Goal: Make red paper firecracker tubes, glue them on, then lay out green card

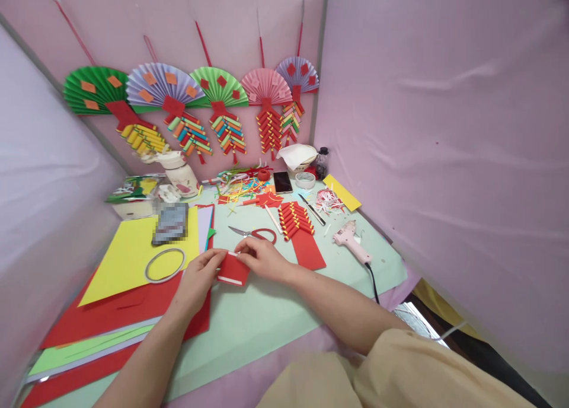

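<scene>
A small red paper rectangle (233,270), white along two edges, sits slightly tilted on the pale green mat (267,319), pinched at its top edge

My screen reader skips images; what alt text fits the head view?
The left hand and right hand pinch a small red paper piece over a pale green mat. Scissors lie behind it, a pink glue gun to the right, stacked coloured sheets to the left. Paper fans hang on the pink wall.
</scene>
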A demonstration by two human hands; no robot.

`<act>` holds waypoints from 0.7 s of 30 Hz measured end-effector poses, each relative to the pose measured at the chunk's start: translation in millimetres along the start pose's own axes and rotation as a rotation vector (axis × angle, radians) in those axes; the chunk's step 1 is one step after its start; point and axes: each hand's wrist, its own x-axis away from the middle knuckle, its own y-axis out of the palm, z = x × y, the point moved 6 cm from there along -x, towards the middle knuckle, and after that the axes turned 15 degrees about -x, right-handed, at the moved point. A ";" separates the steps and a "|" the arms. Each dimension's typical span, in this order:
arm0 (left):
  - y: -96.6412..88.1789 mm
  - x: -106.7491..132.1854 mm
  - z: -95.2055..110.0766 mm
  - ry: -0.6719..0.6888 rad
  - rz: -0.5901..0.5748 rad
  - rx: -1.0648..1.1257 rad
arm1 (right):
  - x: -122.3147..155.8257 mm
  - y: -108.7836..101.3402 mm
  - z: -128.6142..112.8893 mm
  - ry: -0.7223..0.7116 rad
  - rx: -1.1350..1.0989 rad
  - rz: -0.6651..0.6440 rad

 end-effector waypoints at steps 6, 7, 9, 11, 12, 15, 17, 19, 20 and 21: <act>4.8 -1.9 -2.9 -0.031 -0.056 0.070 | 0.3 -1.8 -4.2 -0.069 0.041 0.017; 5.5 -2.2 -3.5 -0.034 -0.069 0.078 | 0.6 -1.7 -6.3 -0.094 0.067 0.010; 7.9 -2.1 -5.0 -0.051 -0.108 0.104 | 1.4 -0.7 -9.7 -0.135 0.126 -0.014; 10.8 -0.9 -6.2 -0.083 -0.154 0.142 | 2.1 0.5 -11.1 -0.158 0.169 -0.042; 12.1 0.0 -6.3 -0.097 -0.175 0.162 | 2.3 1.0 -11.3 -0.165 0.184 -0.052; 13.7 2.9 -4.6 -0.124 -0.200 0.205 | 2.7 1.5 -10.3 -0.168 0.208 -0.062; 13.7 4.7 -3.2 -0.136 -0.200 0.232 | 2.7 1.6 -10.0 -0.167 0.207 -0.064; 13.9 6.3 -2.4 -0.149 -0.208 0.267 | 2.5 1.7 -10.7 -0.173 0.191 -0.065; 14.6 7.2 -2.2 -0.156 -0.224 0.286 | 2.3 1.6 -11.1 -0.176 0.180 -0.062; 15.4 7.9 -2.1 -0.162 -0.242 0.302 | 2.0 1.5 -11.5 -0.179 0.168 -0.059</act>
